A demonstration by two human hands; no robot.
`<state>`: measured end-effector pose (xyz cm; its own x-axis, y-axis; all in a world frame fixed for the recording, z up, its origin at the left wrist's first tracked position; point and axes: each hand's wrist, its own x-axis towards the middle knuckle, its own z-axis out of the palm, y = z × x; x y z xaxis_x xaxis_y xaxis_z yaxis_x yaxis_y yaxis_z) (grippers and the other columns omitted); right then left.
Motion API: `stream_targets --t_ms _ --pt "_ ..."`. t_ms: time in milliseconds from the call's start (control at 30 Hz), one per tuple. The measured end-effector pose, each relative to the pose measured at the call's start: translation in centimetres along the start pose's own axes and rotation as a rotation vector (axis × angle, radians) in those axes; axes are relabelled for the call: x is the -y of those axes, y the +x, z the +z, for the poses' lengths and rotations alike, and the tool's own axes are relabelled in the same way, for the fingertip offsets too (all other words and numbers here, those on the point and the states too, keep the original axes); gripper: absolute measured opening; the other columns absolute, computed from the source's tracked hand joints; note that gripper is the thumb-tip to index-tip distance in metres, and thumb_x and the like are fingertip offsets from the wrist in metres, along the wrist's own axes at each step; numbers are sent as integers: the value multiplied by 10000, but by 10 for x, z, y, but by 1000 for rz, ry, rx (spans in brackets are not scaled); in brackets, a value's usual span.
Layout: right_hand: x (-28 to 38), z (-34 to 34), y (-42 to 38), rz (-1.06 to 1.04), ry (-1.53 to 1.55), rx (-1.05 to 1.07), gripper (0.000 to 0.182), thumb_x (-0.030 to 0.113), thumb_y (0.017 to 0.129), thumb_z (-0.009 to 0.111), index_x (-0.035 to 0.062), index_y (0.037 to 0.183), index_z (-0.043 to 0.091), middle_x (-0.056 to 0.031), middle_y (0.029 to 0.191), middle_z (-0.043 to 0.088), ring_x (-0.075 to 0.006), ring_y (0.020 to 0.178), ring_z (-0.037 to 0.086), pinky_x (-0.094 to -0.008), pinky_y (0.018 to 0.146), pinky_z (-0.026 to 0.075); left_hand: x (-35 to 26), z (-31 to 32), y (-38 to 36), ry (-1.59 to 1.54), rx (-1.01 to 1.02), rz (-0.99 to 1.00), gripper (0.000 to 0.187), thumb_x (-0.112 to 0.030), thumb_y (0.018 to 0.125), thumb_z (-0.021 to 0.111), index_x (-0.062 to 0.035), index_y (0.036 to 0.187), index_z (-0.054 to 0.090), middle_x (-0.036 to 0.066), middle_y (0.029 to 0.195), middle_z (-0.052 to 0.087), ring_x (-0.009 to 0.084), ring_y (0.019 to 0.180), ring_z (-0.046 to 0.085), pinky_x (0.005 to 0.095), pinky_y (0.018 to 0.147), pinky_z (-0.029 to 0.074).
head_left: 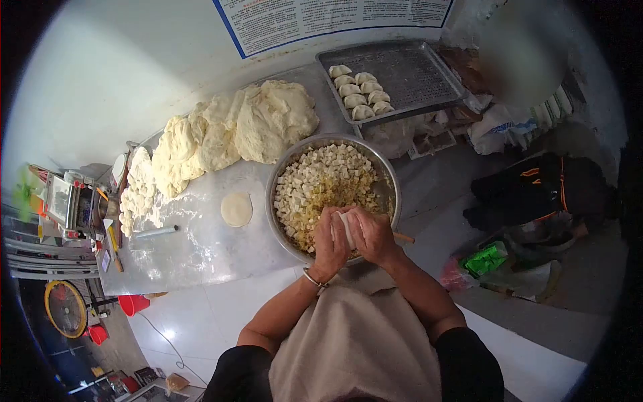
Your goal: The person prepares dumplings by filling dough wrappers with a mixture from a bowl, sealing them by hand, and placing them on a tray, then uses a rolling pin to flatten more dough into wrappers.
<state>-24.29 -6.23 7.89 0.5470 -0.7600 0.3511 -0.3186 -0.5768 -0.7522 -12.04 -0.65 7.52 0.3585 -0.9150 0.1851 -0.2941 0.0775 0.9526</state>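
Note:
My left hand (330,242) and my right hand (372,234) meet over the near side of a large steel bowl (270,201). Between them, their fingers press on a pale dumpling (345,228), partly hidden by the fingers. Diced white cubes and a yellowish chopped filling (320,175) fill the bowl. A wooden handle (404,238) sticks out past its right rim, beside my right wrist. On the table left of the bowl lies one round flat dough wrapper (236,209).
Big lumps of dough (274,120) lie along the wall, with small dough pieces (137,187) and a rolling pin (155,232) farther left on the floured metal table (201,258). A dark tray (418,77) behind the bowl holds several folded dumplings (368,87).

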Motion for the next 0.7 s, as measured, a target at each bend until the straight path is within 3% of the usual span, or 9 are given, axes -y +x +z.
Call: stream_targets --t_ms 100,200,300,400,500,533,600,667,700 --pt "-13 3 1 -31 -46 -16 158 149 970 510 20 1023 585 -153 678 565 -327 570 607 -422 527 469 17 7 6 -87 41 -16 237 -145 1035 382 10 1053 561 190 833 623 317 747 633 395 684 488" --pt "-25 1 7 -26 -55 7 190 169 966 538 11 1059 591 -173 734 598 -343 637 629 -426 576 495 20 12 14 -27 33 13 240 -167 1039 399 8 1073 560 164 836 629 282 753 630 379 694 491" --pt "-37 -12 28 -43 -60 83 283 202 970 574 -10 1158 581 -181 844 646 -301 713 663 -414 651 515 30 19 33 -191 110 -198 276 -222 1042 420 4 1144 542 167 1016 632 268 972 620 372 860 477" --pt "-67 -12 39 433 470 333 438 266 960 625 -23 1277 538 -149 999 676 -237 848 677 -386 760 535 36 20 66 -374 134 -277 390 -285 1031 448 -5 1300 479 170 1304 534 269 1265 480 376 1067 357" --pt "-96 -20 60 707 845 361 557 297 929 674 -19 1348 488 -89 1096 661 -197 963 651 -345 836 530 29 20 84 -266 120 -240 501 -305 1020 446 -9 1418 382 169 1466 393 290 1406 319 384 1159 229" --pt "-114 -25 74 708 884 382 583 296 910 692 -16 1356 482 -89 1130 647 -203 1000 639 -340 862 522 40 18 88 -251 128 -167 556 -293 1007 460 2 1460 331 177 1479 384 277 1411 321 386 1163 229" --pt "-169 -39 113 708 964 432 638 293 874 729 -11 1372 471 -89 1198 619 -216 1076 614 -329 914 506 40 7 89 -223 86 -218 522 -246 1002 466 8 1443 352 179 1469 396 271 1393 350 391 1154 250" --pt "-248 -45 168 652 926 378 659 252 834 758 -11 1370 478 -110 1232 602 -214 1102 600 -326 928 493 38 -6 88 -266 -11 -257 477 -191 993 477 9 1416 386 170 1445 426 262 1362 391 393 1135 288" --pt "-284 -47 203 597 747 273 672 250 819 768 -15 1366 482 -119 1231 604 -222 1101 604 -342 933 492 43 -12 84 -323 -85 -271 449 -159 987 485 7 1398 409 161 1426 449 255 1340 419 392 1120 315"
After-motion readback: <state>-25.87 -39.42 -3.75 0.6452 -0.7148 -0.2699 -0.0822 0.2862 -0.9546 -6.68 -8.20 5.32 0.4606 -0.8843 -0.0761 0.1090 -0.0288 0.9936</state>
